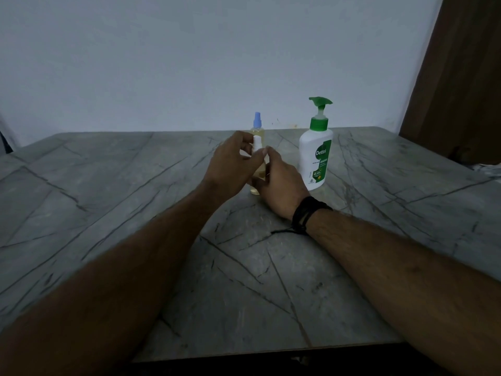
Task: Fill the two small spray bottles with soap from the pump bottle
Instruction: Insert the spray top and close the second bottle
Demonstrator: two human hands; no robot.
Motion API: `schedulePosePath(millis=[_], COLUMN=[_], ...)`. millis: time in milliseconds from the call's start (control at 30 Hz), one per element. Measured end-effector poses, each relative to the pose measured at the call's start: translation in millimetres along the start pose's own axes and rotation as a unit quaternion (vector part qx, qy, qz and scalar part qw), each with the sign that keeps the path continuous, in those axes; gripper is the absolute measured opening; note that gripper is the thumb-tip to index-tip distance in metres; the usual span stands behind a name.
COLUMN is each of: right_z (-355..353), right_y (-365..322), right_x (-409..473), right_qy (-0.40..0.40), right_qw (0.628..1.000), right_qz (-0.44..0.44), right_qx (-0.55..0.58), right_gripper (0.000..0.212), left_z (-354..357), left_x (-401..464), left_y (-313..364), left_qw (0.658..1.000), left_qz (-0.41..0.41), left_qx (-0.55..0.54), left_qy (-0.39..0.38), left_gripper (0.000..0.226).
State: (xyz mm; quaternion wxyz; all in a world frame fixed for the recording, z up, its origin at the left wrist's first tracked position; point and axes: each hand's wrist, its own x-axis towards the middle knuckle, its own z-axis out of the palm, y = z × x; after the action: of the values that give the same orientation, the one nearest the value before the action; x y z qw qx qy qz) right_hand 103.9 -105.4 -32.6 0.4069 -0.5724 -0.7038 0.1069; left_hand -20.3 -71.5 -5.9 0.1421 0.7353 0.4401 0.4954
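A small clear spray bottle with a white spray top [256,169] stands on the grey marble table [135,191], holding yellowish liquid. My left hand [233,164] pinches its white top from the left. My right hand [282,183] grips the bottle's body from the right. Right behind it stands a second small spray bottle with a blue top [257,123], also yellowish inside and partly hidden by my fingers. The white pump bottle with a green pump and green label [315,153] stands upright just right of my right hand.
A pale wall rises behind the table's far edge. A brown curtain or door [455,77] hangs at the far right. A black band sits on my right wrist [306,214]. The table's front edge runs along the bottom.
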Motion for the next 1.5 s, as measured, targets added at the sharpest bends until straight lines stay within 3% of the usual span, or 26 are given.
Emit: schedulePosePath(millis=[133,233,467,633,800,967,1067,1233,1300,1400,1500], right_z=[-1.1,-0.8,-0.4,0.3,-0.1,-1.2,-1.7,-2.2,-2.1,-1.8,-1.0], right_y=[-0.3,-0.8,0.9,0.9,0.3,-0.6,-1.6,-1.8,-1.9,-0.8,-0.1], right_x=[-0.9,-0.6,0.3,0.6,0.4,-0.1,-0.4,-2.1,-2.2,-0.7,0.3], right_qy=[0.005,0.001,-0.001,0.001,-0.001,-0.002,-0.002,0.002,0.003,0.001,-0.003], right_qw=[1.0,1.0,1.0,1.0,1.0,1.0,1.0,1.0,1.0,1.0,1.0], right_qz=[-0.004,0.001,0.003,0.001,0.004,0.006,0.011,0.008,0.006,0.007,0.014], right_qx=[0.007,0.007,-0.005,0.0,0.0,0.001,0.002,0.005,0.006,0.005,-0.001], right_gripper=[0.07,0.064,0.079,0.061,0.076,0.066,0.072,0.075,0.072,0.068,0.078], left_z=[1.0,0.3,-1.8,-0.9,-0.8,0.7,0.9,0.4,1.8,4.6,3.6], left_x=[-1.5,-2.9,-1.2,-0.6,-0.5,-3.7,-1.8,-0.2,-1.8,-1.9,-0.6], left_y=[0.1,2.2,1.6,1.5,1.3,2.4,0.6,-2.5,-2.2,-2.9,-1.4], left_qw=[0.999,0.999,0.999,1.0,1.0,1.0,1.0,0.997,0.997,1.0,1.0], left_qz=[-0.02,-0.009,-0.005,0.008,-0.019,-0.011,-0.024,-0.025,-0.016,0.006,-0.008], left_qx=[-0.047,-0.031,-0.031,0.016,-0.021,-0.019,-0.016,-0.059,-0.058,-0.011,-0.002], left_qy=[-0.017,-0.003,-0.012,-0.003,-0.003,-0.012,0.006,-0.034,-0.039,-0.001,0.014], left_gripper=[0.022,0.034,0.024,0.034,0.024,0.03,0.031,0.017,0.021,0.033,0.026])
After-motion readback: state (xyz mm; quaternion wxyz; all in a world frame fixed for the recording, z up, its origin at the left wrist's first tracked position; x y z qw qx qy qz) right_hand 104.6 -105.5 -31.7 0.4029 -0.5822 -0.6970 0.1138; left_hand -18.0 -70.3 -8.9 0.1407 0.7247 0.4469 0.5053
